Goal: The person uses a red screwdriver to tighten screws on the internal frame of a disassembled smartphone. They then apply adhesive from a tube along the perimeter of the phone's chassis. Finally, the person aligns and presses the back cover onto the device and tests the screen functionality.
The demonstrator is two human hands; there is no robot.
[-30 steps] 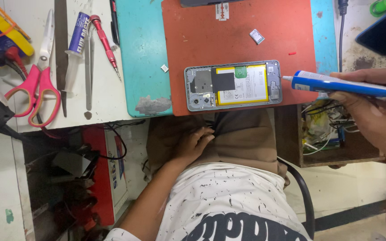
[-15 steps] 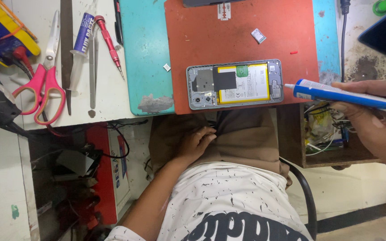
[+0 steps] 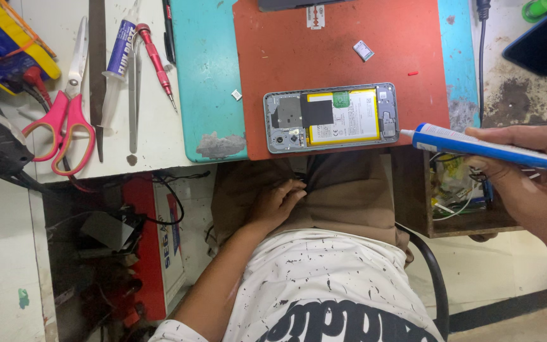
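Cluttered white workbench (image 3: 159, 136), seen from the head camera I am watching remotely: two mats lie side by side at its near edge, and a phone sits opened up on the red one.

I see the right hand (image 3: 530, 183) wrapped around a blue-and-white glue tube (image 3: 482, 144), fingers closed on its rear half so the white nozzle points left, just beside the short end of the opened phone (image 3: 330, 118) without touching it. Held low and nearly level, the tube looks aimed along the frame's edge, I judge. The left hand (image 3: 276, 202) holds nothing; it rests loosely curled on the brown trousers in the lap, below the bench edge.

The phone lies back-side up with its cover off, yellow battery and black shielding showing, pulled to the near rim of the red mat (image 3: 337, 57), probably to keep it within easy reach. A small grey tray part (image 3: 363, 50) sits well apart on the same mat. Beside it lies the teal mat (image 3: 207, 76), with a tiny square part near its right edge.

Further left the spare tools are parked in a row: red screwdriver (image 3: 156, 60), tweezers (image 3: 133, 95), a second glue tube (image 3: 117, 63), red-handled scissors (image 3: 64, 104).
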